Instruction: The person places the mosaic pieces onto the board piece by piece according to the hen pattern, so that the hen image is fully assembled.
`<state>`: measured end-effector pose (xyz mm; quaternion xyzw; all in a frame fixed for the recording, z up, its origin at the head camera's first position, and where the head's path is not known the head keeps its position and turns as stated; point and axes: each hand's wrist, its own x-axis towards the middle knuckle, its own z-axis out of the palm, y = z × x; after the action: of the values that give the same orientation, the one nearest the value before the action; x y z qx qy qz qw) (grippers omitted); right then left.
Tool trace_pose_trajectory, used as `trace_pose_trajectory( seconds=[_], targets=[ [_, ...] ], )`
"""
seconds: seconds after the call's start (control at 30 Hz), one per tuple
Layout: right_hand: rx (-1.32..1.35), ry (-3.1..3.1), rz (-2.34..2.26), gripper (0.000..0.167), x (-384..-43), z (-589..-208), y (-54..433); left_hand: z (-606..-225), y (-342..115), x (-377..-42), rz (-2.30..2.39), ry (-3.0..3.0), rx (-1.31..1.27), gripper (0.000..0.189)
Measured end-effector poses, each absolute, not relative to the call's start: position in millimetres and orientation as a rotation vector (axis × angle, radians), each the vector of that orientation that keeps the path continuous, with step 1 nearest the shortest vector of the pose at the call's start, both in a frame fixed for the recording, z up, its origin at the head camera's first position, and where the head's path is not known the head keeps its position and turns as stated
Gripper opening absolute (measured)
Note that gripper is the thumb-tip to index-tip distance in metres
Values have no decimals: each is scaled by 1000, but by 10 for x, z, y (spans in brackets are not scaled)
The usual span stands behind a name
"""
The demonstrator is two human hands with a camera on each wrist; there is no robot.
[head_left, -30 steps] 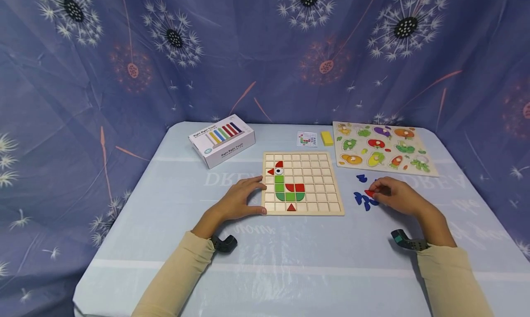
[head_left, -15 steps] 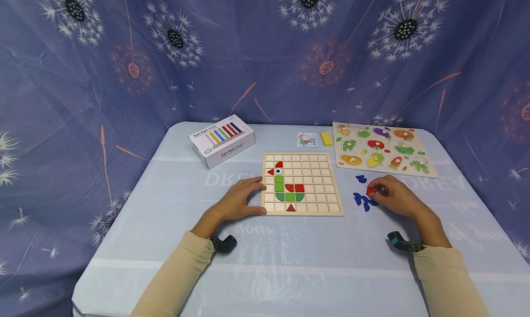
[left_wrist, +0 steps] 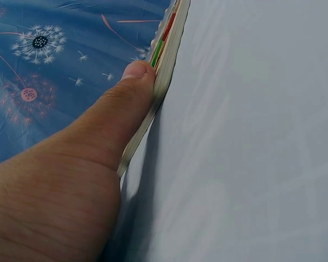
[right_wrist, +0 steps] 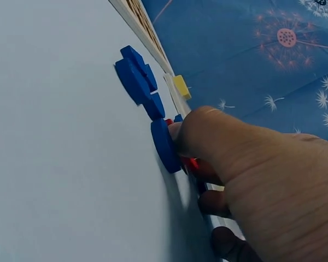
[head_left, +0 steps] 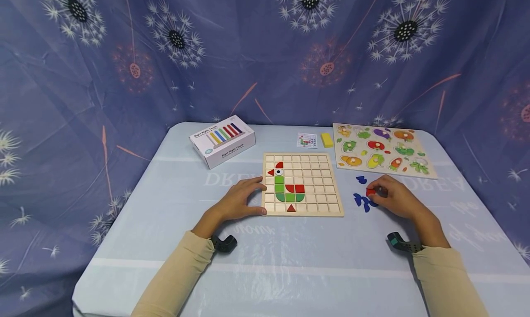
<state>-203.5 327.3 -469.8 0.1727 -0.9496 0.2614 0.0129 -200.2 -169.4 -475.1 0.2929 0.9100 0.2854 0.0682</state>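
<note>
A wooden grid board [head_left: 319,195] lies mid-table, its red, green and eye-marked pieces [head_left: 279,187] forming a bird shape. My left hand [head_left: 236,199] rests at the board's left edge, fingers spread and touching its rim; the left wrist view has the thumb [left_wrist: 134,79] against the board's side. Right of the board, my right hand [head_left: 395,196] pinches a red piece [head_left: 370,193] between thumb and fingers, close over the table. Several blue rounded pieces [head_left: 358,198] lie just beside these fingertips. From the right wrist, one blue piece [right_wrist: 164,146] stands right at the thumb, and the red piece is mostly hidden.
Behind the board are a small picture card [head_left: 307,140] and a yellow block [head_left: 327,139]. A white toy box [head_left: 223,142] sits at back left. At back right lies a vegetable puzzle board [head_left: 364,147]. A patterned cloth [head_left: 265,54] hangs behind the table.
The right hand has shifted slightly left and away from me. The red piece has turned in its fingers, and more of it shows. My left hand stays put.
</note>
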Motion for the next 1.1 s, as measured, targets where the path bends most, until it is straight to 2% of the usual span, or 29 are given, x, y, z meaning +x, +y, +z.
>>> trace_pose_trajectory(
  seconds=[0.17,0.57,1.1],
  targets=[
    [545,-2905,821,20,-2051,-4701,3230,-4739,-1689,-2004,862,2735,879,70],
    [745,-2778,846,20,-2177,-4597,2971,-4715,-1681,-2017,863,2733,867,70],
    [1071,-2722,1092,20,-2464,-4577,2223,-4765,-1708,-2007,851,2745,887,70]
  ],
)
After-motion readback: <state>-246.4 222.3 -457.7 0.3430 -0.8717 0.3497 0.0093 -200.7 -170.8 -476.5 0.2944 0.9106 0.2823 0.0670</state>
